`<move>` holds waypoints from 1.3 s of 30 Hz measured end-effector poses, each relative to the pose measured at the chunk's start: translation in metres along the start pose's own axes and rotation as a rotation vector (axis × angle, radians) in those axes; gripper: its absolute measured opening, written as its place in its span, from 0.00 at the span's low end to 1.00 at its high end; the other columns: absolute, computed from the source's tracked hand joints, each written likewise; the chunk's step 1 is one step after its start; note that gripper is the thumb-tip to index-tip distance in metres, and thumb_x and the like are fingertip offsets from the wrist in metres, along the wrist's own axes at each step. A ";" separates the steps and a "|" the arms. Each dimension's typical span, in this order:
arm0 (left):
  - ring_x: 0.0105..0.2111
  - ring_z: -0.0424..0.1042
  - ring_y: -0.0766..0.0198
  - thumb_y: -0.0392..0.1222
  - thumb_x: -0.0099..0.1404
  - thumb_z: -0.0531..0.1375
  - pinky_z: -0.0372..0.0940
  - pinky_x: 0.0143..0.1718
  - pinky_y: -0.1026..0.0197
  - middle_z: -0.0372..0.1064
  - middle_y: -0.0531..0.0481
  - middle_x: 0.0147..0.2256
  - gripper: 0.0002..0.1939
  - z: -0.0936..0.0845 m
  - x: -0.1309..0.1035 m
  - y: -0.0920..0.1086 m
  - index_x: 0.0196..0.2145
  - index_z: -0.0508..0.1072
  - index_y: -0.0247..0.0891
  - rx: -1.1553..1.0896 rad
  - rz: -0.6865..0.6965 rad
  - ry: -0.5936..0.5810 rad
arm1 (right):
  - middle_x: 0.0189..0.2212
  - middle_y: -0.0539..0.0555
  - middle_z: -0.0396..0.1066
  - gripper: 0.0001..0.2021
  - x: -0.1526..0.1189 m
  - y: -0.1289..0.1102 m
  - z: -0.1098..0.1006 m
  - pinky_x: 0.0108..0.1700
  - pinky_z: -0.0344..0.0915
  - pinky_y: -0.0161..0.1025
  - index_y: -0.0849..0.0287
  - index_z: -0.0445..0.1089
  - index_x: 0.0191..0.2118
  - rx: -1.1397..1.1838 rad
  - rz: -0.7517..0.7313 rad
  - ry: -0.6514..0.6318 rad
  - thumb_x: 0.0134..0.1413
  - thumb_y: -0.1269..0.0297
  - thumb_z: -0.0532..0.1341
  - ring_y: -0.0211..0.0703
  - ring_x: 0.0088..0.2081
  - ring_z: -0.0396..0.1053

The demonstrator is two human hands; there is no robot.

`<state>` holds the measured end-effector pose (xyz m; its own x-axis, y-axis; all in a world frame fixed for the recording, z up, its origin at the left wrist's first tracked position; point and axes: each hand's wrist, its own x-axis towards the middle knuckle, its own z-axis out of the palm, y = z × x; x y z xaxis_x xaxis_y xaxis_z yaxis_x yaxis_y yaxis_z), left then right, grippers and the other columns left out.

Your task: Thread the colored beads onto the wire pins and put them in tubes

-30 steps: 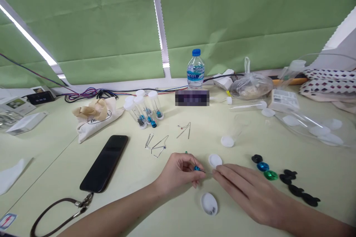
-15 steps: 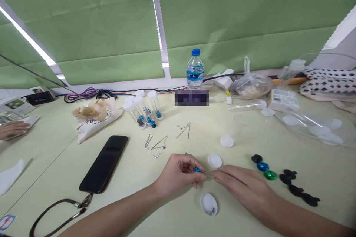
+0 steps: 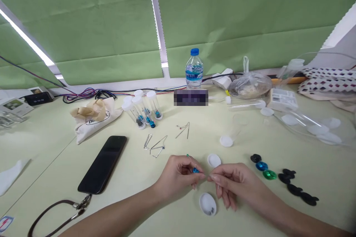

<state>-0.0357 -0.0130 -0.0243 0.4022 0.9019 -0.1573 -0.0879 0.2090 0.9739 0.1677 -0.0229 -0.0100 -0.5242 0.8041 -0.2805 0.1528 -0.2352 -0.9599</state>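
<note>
My left hand (image 3: 182, 174) is closed in a pinch around a small shiny blue piece (image 3: 195, 170). A thin wire with a green bead (image 3: 187, 155) at its tip sticks up above its fingers. Beside it my right hand (image 3: 236, 181) is closed too, thumb and forefinger pinched close to the left fingertips; what they hold is too small to tell. Behind the fingers lies a white cap (image 3: 214, 160). Nearer me is another white cap (image 3: 208, 204) with tiny dark bits in it.
Right: black, blue and green round pieces (image 3: 261, 166) and black fish-shaped pieces (image 3: 294, 189). Beyond the hands: bent metal rods (image 3: 158, 146), capped clear tubes (image 3: 152, 105) and a water bottle (image 3: 194, 70). Left: phone (image 3: 102, 164) with strap, cloth pouch (image 3: 94, 118). Back right: plastic bag (image 3: 251, 85).
My right hand has turned, its thumb now showing in a pinch and its other fingers curled below. My left hand has barely moved. Another person's hand at the far left has left the view.
</note>
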 end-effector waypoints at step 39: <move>0.18 0.67 0.70 0.35 0.49 0.69 0.64 0.21 0.66 0.70 0.53 0.19 0.09 -0.002 0.002 -0.004 0.30 0.76 0.32 -0.099 -0.077 0.002 | 0.21 0.50 0.68 0.14 0.004 0.008 -0.014 0.22 0.58 0.35 0.60 0.68 0.31 -1.120 -0.868 0.345 0.66 0.71 0.50 0.36 0.20 0.64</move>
<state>-0.0361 -0.0108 -0.0287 0.4091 0.8827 -0.2314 -0.1460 0.3137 0.9382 0.1783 -0.0136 -0.0191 -0.5911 0.5955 0.5441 0.5435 0.7925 -0.2769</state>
